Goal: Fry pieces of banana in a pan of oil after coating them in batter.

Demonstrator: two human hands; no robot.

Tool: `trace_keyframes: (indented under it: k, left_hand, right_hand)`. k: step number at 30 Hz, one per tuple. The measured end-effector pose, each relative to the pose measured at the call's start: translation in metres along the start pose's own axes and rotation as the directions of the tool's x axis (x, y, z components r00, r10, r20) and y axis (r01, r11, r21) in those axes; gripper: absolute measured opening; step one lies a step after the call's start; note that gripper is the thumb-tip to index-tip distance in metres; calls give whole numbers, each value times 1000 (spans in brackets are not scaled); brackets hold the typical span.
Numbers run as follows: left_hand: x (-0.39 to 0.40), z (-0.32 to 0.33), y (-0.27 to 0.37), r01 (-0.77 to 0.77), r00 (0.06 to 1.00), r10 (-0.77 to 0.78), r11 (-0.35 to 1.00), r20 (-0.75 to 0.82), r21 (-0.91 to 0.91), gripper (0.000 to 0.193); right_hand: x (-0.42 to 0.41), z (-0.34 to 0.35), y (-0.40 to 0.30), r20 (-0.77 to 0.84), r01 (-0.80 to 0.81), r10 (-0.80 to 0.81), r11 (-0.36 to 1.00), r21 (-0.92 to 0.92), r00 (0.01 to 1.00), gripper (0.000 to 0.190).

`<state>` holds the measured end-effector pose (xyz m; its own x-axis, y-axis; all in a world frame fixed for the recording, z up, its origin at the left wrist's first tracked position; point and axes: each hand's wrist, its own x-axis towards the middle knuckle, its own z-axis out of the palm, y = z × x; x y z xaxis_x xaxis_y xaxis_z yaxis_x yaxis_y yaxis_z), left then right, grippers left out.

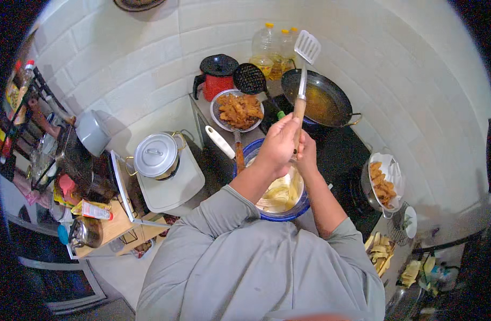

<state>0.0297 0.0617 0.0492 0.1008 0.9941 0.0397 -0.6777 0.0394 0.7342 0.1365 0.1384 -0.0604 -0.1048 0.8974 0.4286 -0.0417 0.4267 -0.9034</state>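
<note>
My left hand [281, 142] grips the wooden handle of a slotted spatula [307, 47], whose metal blade points up and away. My right hand [307, 154] is just beside it, by the lower end of the handle; its fingers are partly hidden, so its hold cannot be told. Below both hands, a blue-rimmed basin [283, 217] surrounds a bowl of pale, creamy yellow batter or slices [281, 194]. Left of the hands, a strainer [214, 116] holds browned fried pieces [239, 110]. Beyond the hands, a black wok [348, 96] contains oil [322, 105].
A black skimmer [249, 78], red pitcher [217, 86] and oil bottles [264, 44] stand at the back. A lidded pot [155, 155] is to the left. At right are a paper-lined colander [370, 200] with fried pieces and a pile of peels [379, 250].
</note>
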Motion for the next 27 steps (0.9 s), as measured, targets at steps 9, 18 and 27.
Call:
trace_keyframes:
  k: [9,18,27]
  left_hand:
    - [0,16,1,59,998,-59,997,3,40,15]
    - [14,20,-14,112,994,-112,989,-1,94,36]
    - [27,21,-33,117,989,-121,992,81,53,32]
  right_hand:
    - [-32,-58,-69,-248,-170,123,969,-177,961,42]
    - [-42,-119,-74,-482,-197,219,976,96,848,40]
    - [-142,-238,-173,-832,127,-64,992,8,551,38]
